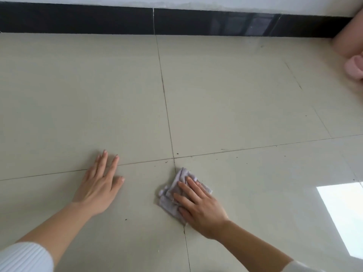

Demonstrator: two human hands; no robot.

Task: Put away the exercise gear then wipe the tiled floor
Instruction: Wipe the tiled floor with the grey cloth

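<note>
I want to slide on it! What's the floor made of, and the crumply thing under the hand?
The floor looks like glazed ceramic or polished stone tile, beige and glossy: straight joint lines and a bright reflection show. The cloth under the right hand looks like soft fabric, pale lilac, matte: it bunches into folds.

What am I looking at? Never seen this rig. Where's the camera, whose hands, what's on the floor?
No machine here: a person works with bare hands, and one wide-angle camera on their head looks forward and down. The left hand lies flat on the tiled floor, holding nothing. The right hand presses a crumpled lavender cloth against the floor with straight fingers, near a grout crossing with dark specks. A black skirting runs along the wall; something pink, cut off, sits at the far right.
</note>
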